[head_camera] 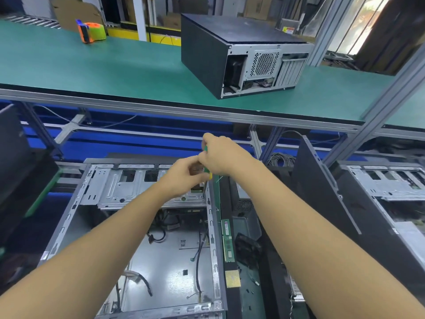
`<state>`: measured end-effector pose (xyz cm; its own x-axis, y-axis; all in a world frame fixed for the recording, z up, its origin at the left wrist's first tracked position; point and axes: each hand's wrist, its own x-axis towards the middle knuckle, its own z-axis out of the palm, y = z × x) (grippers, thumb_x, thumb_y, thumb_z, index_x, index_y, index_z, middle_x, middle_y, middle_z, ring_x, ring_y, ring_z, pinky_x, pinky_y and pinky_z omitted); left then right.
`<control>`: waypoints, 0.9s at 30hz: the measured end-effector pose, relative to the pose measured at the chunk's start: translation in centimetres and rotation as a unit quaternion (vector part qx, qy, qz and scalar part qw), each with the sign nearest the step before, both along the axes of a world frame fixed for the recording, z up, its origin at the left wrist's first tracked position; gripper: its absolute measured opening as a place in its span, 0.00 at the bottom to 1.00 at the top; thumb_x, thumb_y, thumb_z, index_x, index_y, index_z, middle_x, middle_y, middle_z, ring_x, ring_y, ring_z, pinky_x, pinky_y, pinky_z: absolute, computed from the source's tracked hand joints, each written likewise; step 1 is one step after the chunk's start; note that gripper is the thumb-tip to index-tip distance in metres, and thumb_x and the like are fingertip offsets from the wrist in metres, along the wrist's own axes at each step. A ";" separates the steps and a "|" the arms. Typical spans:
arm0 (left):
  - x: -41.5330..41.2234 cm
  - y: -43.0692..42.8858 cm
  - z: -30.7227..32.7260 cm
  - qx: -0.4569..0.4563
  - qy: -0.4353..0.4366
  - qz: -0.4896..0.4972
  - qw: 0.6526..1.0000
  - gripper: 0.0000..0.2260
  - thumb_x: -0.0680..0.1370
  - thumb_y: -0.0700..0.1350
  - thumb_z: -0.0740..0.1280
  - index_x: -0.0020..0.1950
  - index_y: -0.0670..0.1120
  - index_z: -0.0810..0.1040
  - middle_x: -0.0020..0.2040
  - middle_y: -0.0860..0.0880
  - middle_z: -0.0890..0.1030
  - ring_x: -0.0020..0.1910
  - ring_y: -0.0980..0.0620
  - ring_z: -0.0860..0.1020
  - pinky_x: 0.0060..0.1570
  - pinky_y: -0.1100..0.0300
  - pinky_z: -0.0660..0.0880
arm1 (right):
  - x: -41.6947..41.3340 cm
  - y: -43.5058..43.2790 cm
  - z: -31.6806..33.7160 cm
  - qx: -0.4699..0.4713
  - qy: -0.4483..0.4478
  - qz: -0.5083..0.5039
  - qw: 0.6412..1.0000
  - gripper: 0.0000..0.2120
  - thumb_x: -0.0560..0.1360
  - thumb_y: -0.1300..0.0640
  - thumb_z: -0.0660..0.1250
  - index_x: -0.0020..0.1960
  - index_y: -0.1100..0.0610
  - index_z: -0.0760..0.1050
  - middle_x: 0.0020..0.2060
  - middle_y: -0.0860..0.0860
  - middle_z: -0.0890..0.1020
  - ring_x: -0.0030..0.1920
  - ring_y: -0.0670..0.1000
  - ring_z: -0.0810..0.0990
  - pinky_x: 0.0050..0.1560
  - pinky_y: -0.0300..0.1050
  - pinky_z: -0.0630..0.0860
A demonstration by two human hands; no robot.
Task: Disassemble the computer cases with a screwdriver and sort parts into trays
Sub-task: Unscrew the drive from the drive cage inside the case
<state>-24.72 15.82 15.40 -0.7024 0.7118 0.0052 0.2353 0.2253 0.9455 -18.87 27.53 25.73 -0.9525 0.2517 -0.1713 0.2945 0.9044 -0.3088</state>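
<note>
The open case (165, 261) in the lower middle of the frame is already largely gutted, with loose cables on its floor, while memory sticks (227, 240) and a chip (232, 278) lie sorted just right of it. The right hand (220, 157) grips the screwdriver (205, 148) upright over the drive cage (128, 189), which is still mounted; the left hand (184, 178) curls beside the shaft, and I cannot tell whether it pinches anything. A closed case (230, 54) on the upper tabletop (115, 65) and another open case (391, 183) at right suggest much work remains.
</note>
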 end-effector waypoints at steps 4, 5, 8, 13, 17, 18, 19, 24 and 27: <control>-0.3 0.5 -0.3 0.009 0.010 0.028 1.000 0.17 0.72 0.38 0.76 0.59 0.48 0.77 0.49 0.47 0.84 0.47 0.53 0.83 0.47 0.56 0.79 | 0.1 -0.1 0.1 -0.016 -0.038 0.033 0.999 0.08 0.80 0.58 0.58 0.57 0.52 0.70 0.59 0.54 0.69 0.43 0.55 0.76 0.42 0.50 0.73; -0.4 0.9 -0.5 -0.011 0.023 0.039 0.999 0.19 0.71 0.40 0.78 0.59 0.48 0.77 0.49 0.47 0.84 0.47 0.52 0.82 0.46 0.54 0.80 | 0.1 -0.2 -0.1 -0.018 -0.037 0.023 0.999 0.09 0.80 0.54 0.58 0.59 0.52 0.69 0.60 0.54 0.69 0.46 0.58 0.76 0.43 0.52 0.73; -0.5 1.9 -0.7 -0.099 0.094 0.055 0.989 0.15 0.69 0.49 0.77 0.51 0.49 0.77 0.44 0.46 0.82 0.42 0.46 0.79 0.40 0.56 0.78 | 0.2 -0.6 -0.4 0.033 -0.013 -0.045 0.998 0.20 0.83 0.41 0.55 0.64 0.55 0.65 0.57 0.55 0.73 0.50 0.60 0.73 0.42 0.52 0.67; -0.9 0.8 0.5 -0.071 0.038 -0.036 0.996 0.09 0.71 0.46 0.76 0.45 0.53 0.76 0.37 0.56 0.81 0.36 0.52 0.77 0.34 0.70 0.72 | 0.2 -0.7 -0.5 0.032 -0.002 -0.026 0.999 0.10 0.85 0.52 0.56 0.60 0.57 0.65 0.51 0.56 0.76 0.44 0.58 0.74 0.34 0.49 0.66; -1.7 -0.3 1.5 -0.056 0.021 -0.055 0.997 0.11 0.72 0.37 0.76 0.43 0.53 0.81 0.38 0.59 0.85 0.38 0.65 0.82 0.39 0.72 0.74 | 0.2 -0.5 0.8 -0.022 -0.052 0.034 0.998 0.09 0.80 0.61 0.59 0.57 0.51 0.71 0.61 0.55 0.70 0.44 0.56 0.76 0.38 0.48 0.71; -1.8 -0.1 1.5 -0.066 0.037 -0.043 0.996 0.12 0.72 0.38 0.77 0.41 0.54 0.80 0.36 0.60 0.84 0.37 0.65 0.81 0.37 0.73 0.73 | 0.2 -0.5 0.9 -0.027 -0.052 0.038 0.998 0.08 0.79 0.60 0.60 0.55 0.50 0.71 0.62 0.55 0.70 0.47 0.57 0.77 0.41 0.48 0.73; -1.8 0.0 1.4 -0.077 0.058 -0.030 0.995 0.12 0.71 0.40 0.78 0.40 0.55 0.80 0.36 0.60 0.84 0.36 0.65 0.81 0.36 0.72 0.72 | 0.2 -0.6 0.7 -0.027 -0.050 0.037 0.998 0.08 0.78 0.60 0.60 0.55 0.50 0.71 0.62 0.55 0.70 0.50 0.59 0.77 0.43 0.50 0.73; -1.3 1.4 0.7 -0.111 0.118 0.036 0.986 0.15 0.69 0.47 0.77 0.53 0.52 0.79 0.44 0.55 0.83 0.43 0.53 0.81 0.38 0.59 0.78 | 0.2 -1.2 -0.5 0.012 -0.013 -0.039 0.999 0.20 0.80 0.41 0.57 0.64 0.54 0.66 0.58 0.54 0.70 0.50 0.60 0.72 0.44 0.53 0.69; -1.1 1.6 0.5 -0.145 0.122 0.013 0.982 0.10 0.70 0.49 0.76 0.46 0.50 0.76 0.39 0.50 0.80 0.37 0.49 0.76 0.33 0.59 0.73 | 0.2 -1.4 -0.7 0.057 0.013 -0.072 0.996 0.23 0.82 0.39 0.56 0.64 0.58 0.65 0.49 0.54 0.71 0.46 0.58 0.71 0.41 0.51 0.66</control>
<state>-25.78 17.44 15.94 -0.7240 0.6893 -0.0247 0.4364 0.4855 0.7575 -18.64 26.18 25.04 -0.9087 0.4029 -0.1093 0.4174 0.8825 -0.2166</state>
